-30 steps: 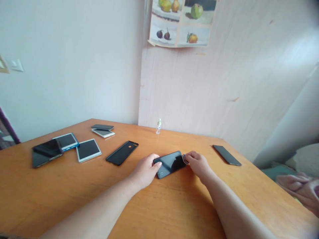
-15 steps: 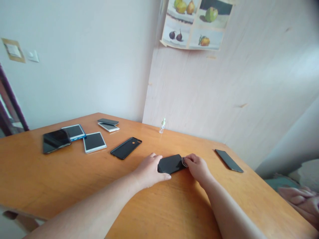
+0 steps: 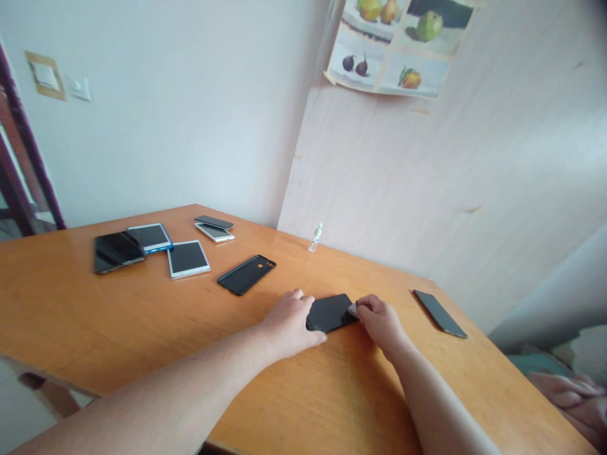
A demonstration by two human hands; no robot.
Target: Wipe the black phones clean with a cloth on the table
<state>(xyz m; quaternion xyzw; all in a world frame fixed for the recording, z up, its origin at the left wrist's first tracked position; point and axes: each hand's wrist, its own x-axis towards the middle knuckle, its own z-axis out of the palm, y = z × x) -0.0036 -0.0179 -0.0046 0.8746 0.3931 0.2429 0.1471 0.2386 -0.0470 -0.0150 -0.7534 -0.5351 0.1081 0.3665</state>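
A black smartphone (image 3: 332, 313) lies screen up on the wooden table in front of me. My left hand (image 3: 296, 322) grips its left end, thumb on the near edge and fingers on the far one. At the other end, my right hand (image 3: 379, 319) pinches a small pale cloth (image 3: 353, 309) against the phone's right edge; most of the cloth is hidden by the fingers. Beyond my left hand sits an empty black phone case (image 3: 247, 275), its inside facing up with a round hole near one end.
Several tablets, among them a white one (image 3: 188, 258) and a dark one (image 3: 118, 251), lie at the left. Two stacked phones (image 3: 215, 229) are behind them. A small spray bottle (image 3: 315, 238) stands near the wall. Another dark phone (image 3: 439, 313) rests by the right edge.
The view has tilted and shifted slightly. My right hand still pinches the cloth at the phone's right end, with the cloth turned a little; my left hand keeps its hold.
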